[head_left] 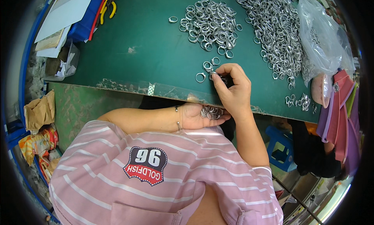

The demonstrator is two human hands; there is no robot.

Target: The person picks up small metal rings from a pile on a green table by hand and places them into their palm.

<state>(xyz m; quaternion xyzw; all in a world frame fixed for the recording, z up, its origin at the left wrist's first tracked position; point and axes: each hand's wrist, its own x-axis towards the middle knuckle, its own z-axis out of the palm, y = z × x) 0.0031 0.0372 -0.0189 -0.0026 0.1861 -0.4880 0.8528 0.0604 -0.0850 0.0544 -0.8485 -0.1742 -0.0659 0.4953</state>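
My left hand [191, 116] lies palm up just below the table's front edge, cupping several silver metal rings [211, 112]. Above it, my right hand [237, 88] reaches over the edge with thumb and forefinger pinched on one metal ring [212, 74]; part of that ring is hidden by the fingers. Close to the fingertips lie a few loose rings [200, 77] on the green tabletop [156, 41]. Farther back is a heaped pile of similar rings [212, 24].
A much larger ring pile [276, 38] spreads at the right beside a clear plastic bag [325, 38]. A small ring cluster [303, 101] sits near the front right edge. Yellow-handled pliers [108, 10], a blue bin [83, 24] and a clear box [74, 61] stand left.
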